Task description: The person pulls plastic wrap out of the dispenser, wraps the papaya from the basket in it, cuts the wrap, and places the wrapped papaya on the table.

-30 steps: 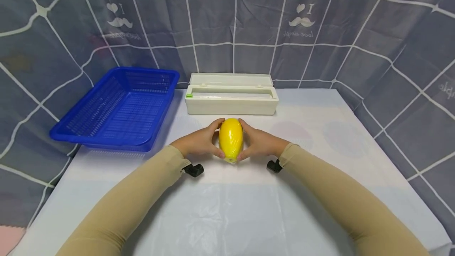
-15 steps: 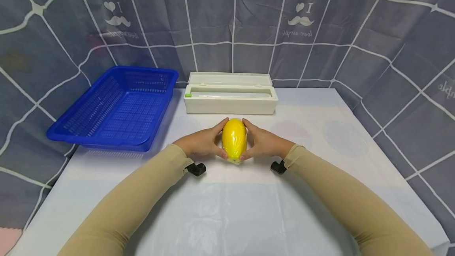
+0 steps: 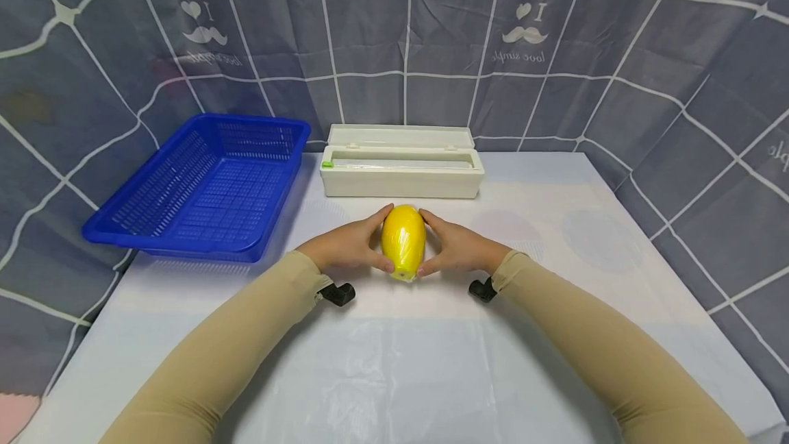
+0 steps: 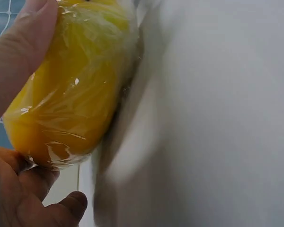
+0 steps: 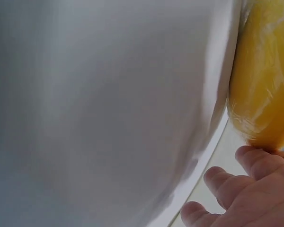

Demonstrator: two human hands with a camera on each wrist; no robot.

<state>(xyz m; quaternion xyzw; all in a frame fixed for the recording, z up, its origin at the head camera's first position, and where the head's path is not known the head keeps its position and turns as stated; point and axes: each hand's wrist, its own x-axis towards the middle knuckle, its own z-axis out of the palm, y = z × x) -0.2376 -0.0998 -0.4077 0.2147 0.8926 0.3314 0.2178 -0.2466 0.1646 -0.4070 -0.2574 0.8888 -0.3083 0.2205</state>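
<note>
A glossy yellow oval fruit (image 3: 403, 242), wrapped in clear cling film, is held between both hands at the middle of the white table. My left hand (image 3: 353, 244) grips it from the left, thumb at the near end and fingers toward the far end. From the right, my right hand (image 3: 459, 245) grips it the same way. In the left wrist view the film on the fruit (image 4: 75, 85) is creased, and the skin turns greenish near the top. The right wrist view shows fingertips touching the fruit's (image 5: 262, 90) far end, with other fingers spread apart from it.
Behind the hands stands a long white cling film dispenser (image 3: 401, 183), lid raised, with a green slider (image 3: 327, 164) at its left end. A blue plastic basket (image 3: 259, 249) sits at the back left. Grey checked curtains (image 3: 370, 33) enclose the table (image 3: 382, 375).
The fruit has shifted slightly to the right and turned a little between the hands since a second ago. Both hands have kept hold of it, and the basket and dispenser stay put.
</note>
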